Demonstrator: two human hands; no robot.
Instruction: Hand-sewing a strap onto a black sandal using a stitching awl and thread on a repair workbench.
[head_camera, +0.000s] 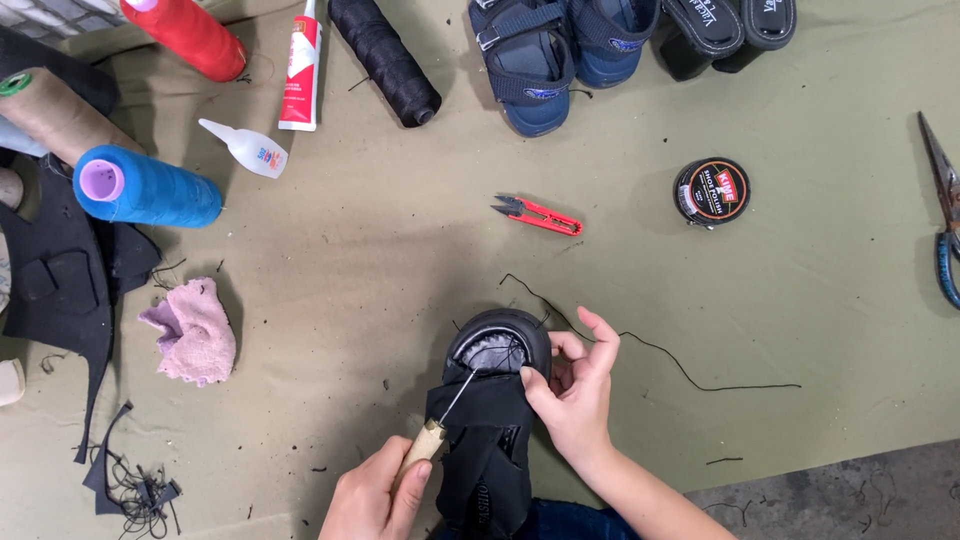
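The left hand (375, 495) grips a wooden-handled awl (432, 430) poking the black sandal (490, 420); the right hand (575, 385) seemingly pinches black thread (650, 348).

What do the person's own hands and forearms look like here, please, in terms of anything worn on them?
Both hands are bare: no gloves, rings or watch show on the left hand or the right hand. The right forearm is uncovered as far as the frame's lower edge, with no sleeve in view. Only the left hand and wrist show, so any sleeve above is out of view. Fingernails look short and unpainted.

Black sandal (490, 420), blue spool (150, 188), pink cloth (192, 332), red snips (538, 214).
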